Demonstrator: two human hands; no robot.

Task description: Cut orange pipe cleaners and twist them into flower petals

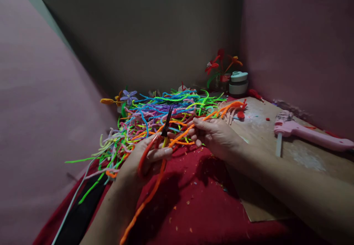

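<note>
In the head view, my left hand (157, 150) is closed around scissors (148, 153) with red handles, their dark blades pointing up and away. An orange pipe cleaner (156, 188) runs across that hand and hangs down towards the near edge. Farther along the orange strand, my right hand (211, 130) pinches it between thumb and fingers. Behind both hands lies a heap of pipe cleaners (149, 116) in blue, green, pink, purple and yellow. Orange ends with a red tip (238, 104) stick out beyond my right hand.
A pink glue gun (312, 130) rests on a cardboard sheet (260, 208) at the right. Pipe-cleaner flowers (212, 66) stand at the back beside a light-green lidded container (238, 83). Orange scraps dot the red cloth (204, 215). A pale cable (73, 200) crosses the left side.
</note>
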